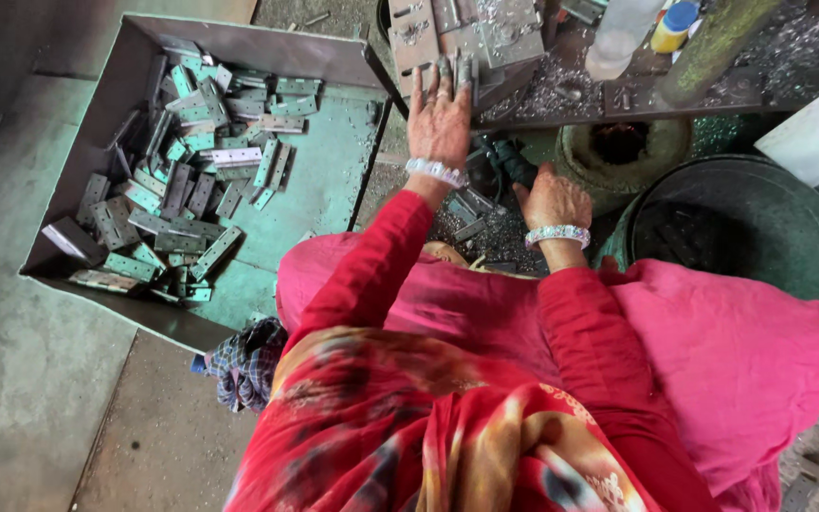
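Reaching toward the top centre of the frame, a person in red sleeves lays the left hand [440, 118] flat, fingers spread and gripping nothing, on grey metal plates [457, 38] stacked on a machine bench, seemingly to steady them. The right hand [552, 197], just below and to the right, curls down over a dark handle-like part [509, 163]; whether its fingers grip it cannot be told. Beaded bracelets circle both wrists. At upper left, a grey sheet-metal tray [334, 59] holds a heap of flat grey hinge plates [177, 180], placed close beside the worker's knee as if for easy reach. Metal shavings [485, 232] litter the floor between the hands, and a dark round tub [751, 223] stands at right.
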